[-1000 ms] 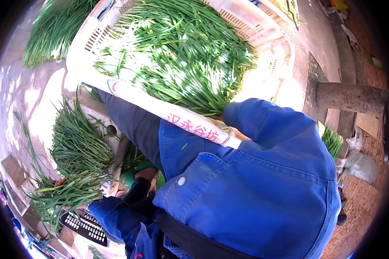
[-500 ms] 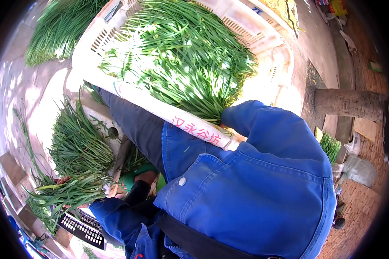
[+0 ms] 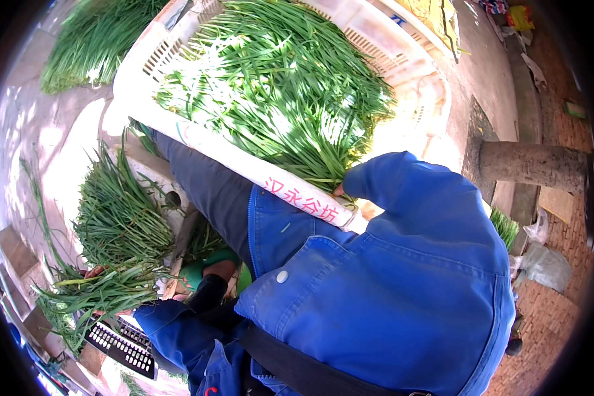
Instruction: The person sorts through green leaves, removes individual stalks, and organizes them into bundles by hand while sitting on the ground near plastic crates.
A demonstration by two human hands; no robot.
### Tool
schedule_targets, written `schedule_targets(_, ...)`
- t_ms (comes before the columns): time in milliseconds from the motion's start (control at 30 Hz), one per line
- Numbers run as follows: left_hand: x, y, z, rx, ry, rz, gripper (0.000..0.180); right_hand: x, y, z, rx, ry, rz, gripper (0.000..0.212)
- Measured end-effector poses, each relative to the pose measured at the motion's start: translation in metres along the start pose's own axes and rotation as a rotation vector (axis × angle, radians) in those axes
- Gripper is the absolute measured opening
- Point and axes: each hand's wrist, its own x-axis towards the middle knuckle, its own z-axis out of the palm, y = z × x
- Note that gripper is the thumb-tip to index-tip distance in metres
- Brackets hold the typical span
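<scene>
Greens everywhere, basically; a big white slotted plastic crate (image 3: 198,142) sits tipped across the person's lap, heaped with long thin green stalks (image 3: 277,86) that look like chives or garlic shoots; another pile of the same greens (image 3: 122,211) lies on the pale ground off to the person's left, and a third heap (image 3: 92,39) sits further out beyond the crate; a tree trunk (image 3: 531,165) comes in on the right over brick paving, with a clear plastic bag (image 3: 544,264) near its foot; a small black keypad thing (image 3: 122,343) lies low on the left.

The blue jacket sleeve (image 3: 409,264) takes up most of the lower right and blocks a lot; the crate's near rim presses right up against the body, so there's hardly any room between lap and crate; the open space is on the left, over the bare ground.

Left hand (image 3: 102,272) is down low, gripping a bunch of stalks (image 3: 105,294) that fans out sideways, fingers mostly buried under the leaves; right hand (image 3: 340,190) reaches over the crate rim into the heap, only a bit of finger showing past the cuff, so can't tell if it's closed on anything.
</scene>
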Motion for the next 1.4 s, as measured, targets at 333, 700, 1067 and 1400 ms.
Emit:
schedule_targets(333,0.023,-0.053,-0.012,0.569,-0.327,0.702,0.052,-0.028,-0.004,0.027,0.074,0.006,-0.069,0.067)
schedule_targets(700,0.015,-0.028,-0.012,0.476,-0.307,0.637,0.057,-0.106,-0.017,-0.013,0.363,-0.092,-0.093,0.066)
schedule_targets(1067,0.014,-0.028,-0.028,0.568,-0.41,0.789,0.065,-0.063,-0.001,0.006,0.378,0.0,-0.494,0.066)
schedule_targets(1400,0.027,-0.055,-0.018,0.605,-0.428,0.798,0.066,-0.14,0.027,-0.015,0.975,-0.361,-0.701,0.062)
